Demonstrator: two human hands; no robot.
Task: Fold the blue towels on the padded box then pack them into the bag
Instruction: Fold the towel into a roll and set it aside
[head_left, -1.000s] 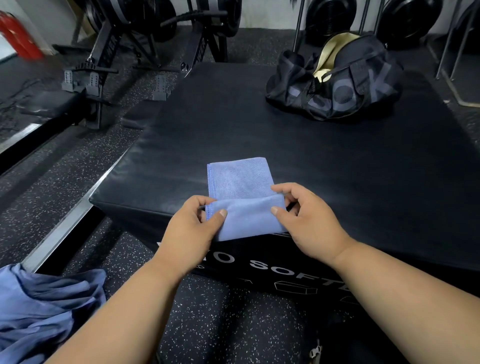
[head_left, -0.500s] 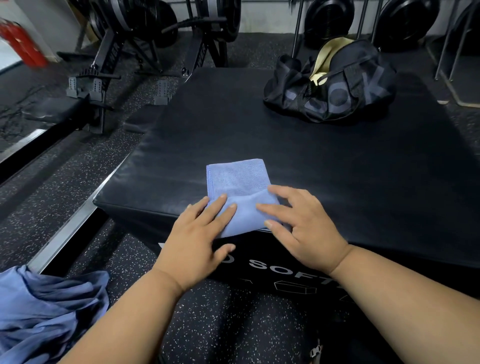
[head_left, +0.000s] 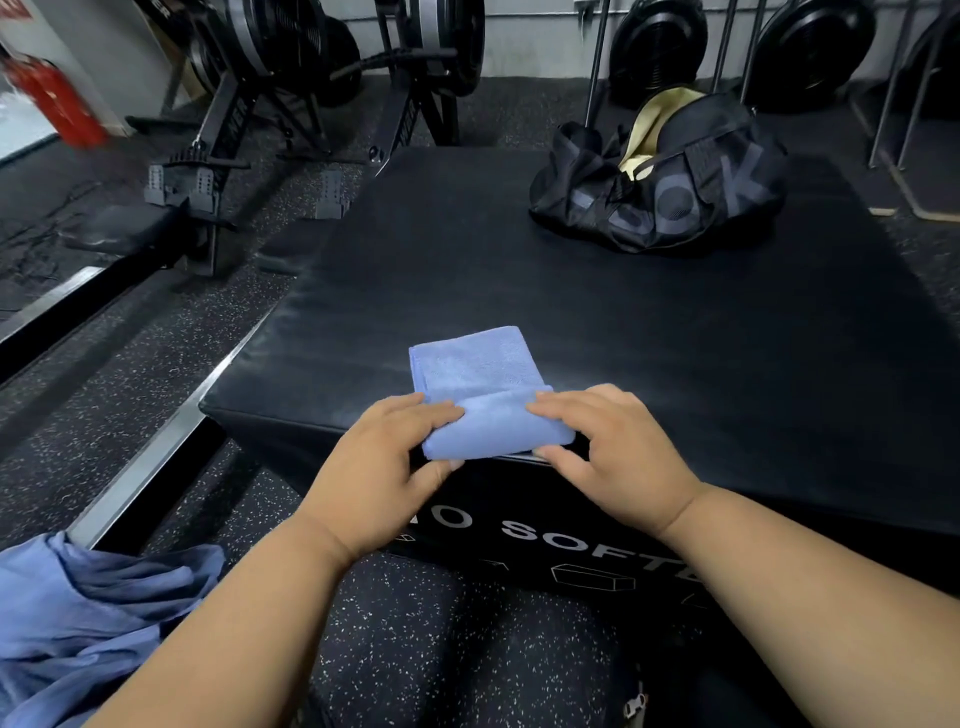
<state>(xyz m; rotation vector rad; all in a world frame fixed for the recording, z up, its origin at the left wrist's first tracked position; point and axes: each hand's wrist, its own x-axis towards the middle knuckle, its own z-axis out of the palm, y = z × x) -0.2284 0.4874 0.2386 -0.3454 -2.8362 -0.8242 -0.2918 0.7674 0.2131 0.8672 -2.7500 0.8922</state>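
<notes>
open black bag (head_left: 670, 202) on padded box (head_left: 675, 332); contents unclear.

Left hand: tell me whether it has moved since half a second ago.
Yes. The left hand, then flat on the blue towel, now grips the towel's left end at the padded box front edge, thumb underneath.

Soft blue terry-cloth towel (head_left: 470, 364) lies on the padded box (head_left: 623, 322), whose smooth black vinyl-like cover shines faintly.
</notes>
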